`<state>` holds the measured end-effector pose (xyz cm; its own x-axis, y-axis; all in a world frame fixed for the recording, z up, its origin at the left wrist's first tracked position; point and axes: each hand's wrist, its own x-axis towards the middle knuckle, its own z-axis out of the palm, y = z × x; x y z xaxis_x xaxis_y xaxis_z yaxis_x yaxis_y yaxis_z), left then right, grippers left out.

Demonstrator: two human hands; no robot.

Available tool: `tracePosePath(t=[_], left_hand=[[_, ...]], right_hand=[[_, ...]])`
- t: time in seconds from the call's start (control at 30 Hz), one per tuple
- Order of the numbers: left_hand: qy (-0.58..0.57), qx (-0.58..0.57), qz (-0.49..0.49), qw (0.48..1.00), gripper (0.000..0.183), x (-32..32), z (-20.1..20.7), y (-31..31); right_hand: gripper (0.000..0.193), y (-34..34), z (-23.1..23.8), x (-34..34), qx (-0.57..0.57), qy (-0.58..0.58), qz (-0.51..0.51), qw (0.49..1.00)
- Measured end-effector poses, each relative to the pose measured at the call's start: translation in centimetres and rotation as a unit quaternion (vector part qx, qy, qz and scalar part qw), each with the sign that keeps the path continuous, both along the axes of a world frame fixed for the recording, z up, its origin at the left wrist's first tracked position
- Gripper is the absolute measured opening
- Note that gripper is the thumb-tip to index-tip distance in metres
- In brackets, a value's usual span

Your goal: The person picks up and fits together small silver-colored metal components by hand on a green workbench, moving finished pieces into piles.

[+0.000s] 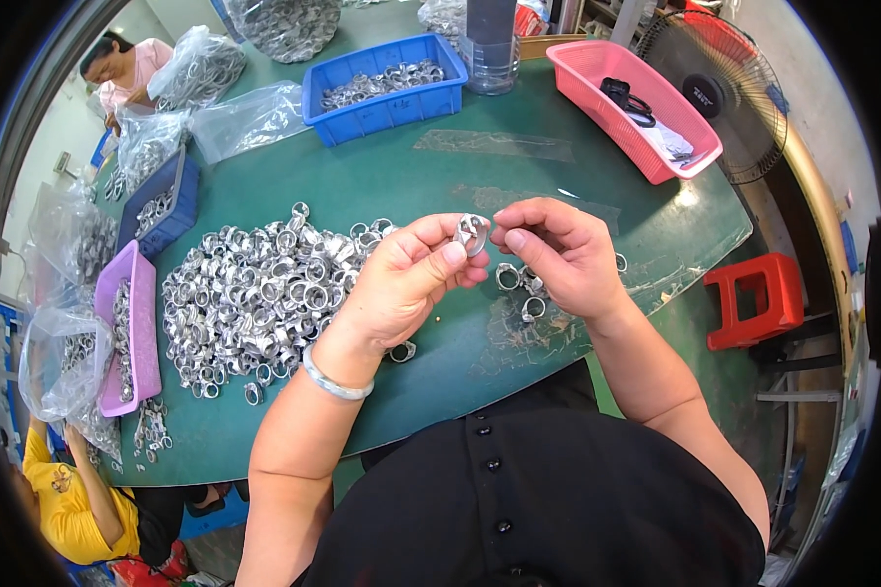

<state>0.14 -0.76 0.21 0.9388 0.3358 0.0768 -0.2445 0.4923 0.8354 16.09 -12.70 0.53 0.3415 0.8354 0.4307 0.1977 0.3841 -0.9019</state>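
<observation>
A silvery metal ring with a raised, patterned face is pinched between the thumb and fingers of my left hand, above the middle of the table. Close on its right, my right hand has its fingers curled in toward the thumb. Whatever those fingertips may hold is too small to make out. To the left of my left hand spreads a big heap of similar metal rings. Under my right hand lies a small group of rings, partly covered by it. One loose ring sits beside my left wrist.
At the back of the green table stand a blue bin of rings and a pink basket with black-handled scissors. A purple basket and plastic bags line the left. A red stool stands right. Two people sit at the left.
</observation>
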Motion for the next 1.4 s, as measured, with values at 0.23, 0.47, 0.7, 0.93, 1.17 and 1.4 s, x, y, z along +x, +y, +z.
tracePosePath(t=[0.23, 0.47, 0.7, 0.93, 1.17, 1.4], left_hand=[[0.011, 0.015, 0.005, 1.000, 0.032, 0.1, -0.1, -0.1], [0.051, 0.093, 0.050, 0.993, 0.030, -0.2, 0.6, 0.1], [0.239, 0.701, 0.267, 0.616, 0.021, -3.8, 3.4, 4.9], [0.402, 0.694, 0.207, 0.561, 0.021, -6.2, 4.8, 6.3], [0.352, 0.698, 0.178, 0.598, 0.021, -5.2, 4.5, 5.7], [0.372, 0.472, 0.135, 0.788, 0.021, 0.2, 3.9, 9.8]], right_hand=[[0.014, -0.1, 0.0, 0.0, 0.000, 0.000, 0.003, 1.000], [0.015, -0.2, 0.1, 0.3, -0.010, 0.012, -0.016, 1.000], [0.018, 1.0, -1.5, 4.8, -0.130, -0.176, -0.140, 0.966], [0.020, 1.3, -3.0, 7.5, -0.274, -0.425, -0.150, 0.850], [0.020, 2.3, -2.8, 7.8, -0.286, -0.462, -0.139, 0.828], [0.013, 2.9, -3.0, 8.7, -0.346, -0.462, -0.114, 0.809]])
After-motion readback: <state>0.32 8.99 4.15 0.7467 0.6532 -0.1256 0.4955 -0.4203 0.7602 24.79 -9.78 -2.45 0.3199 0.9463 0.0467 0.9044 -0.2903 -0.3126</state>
